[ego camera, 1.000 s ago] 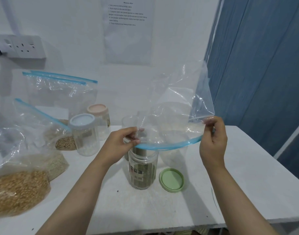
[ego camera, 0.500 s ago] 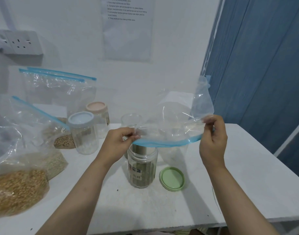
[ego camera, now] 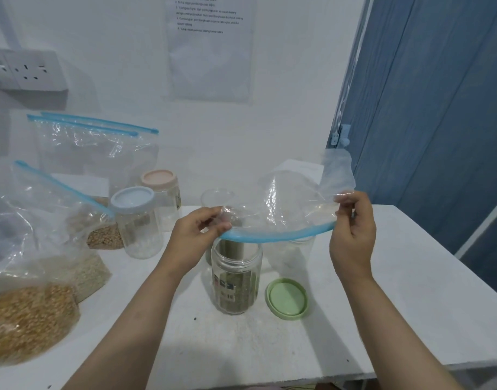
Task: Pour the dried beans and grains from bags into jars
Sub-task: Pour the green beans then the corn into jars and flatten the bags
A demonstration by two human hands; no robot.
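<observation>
Pinching the blue zip strip of an empty clear zip bag, the left hand and right hand hold it, mouth down, above an open jar of green beans near the middle of the white worktop. Its green lid lies just beside it. 2 lidded jars and filled bags stand toward the left edge.

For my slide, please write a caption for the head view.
Both hands hold an emptied zip bag above the open jar.

left hand bare | right hand bare | forearms unsleeved
</observation>
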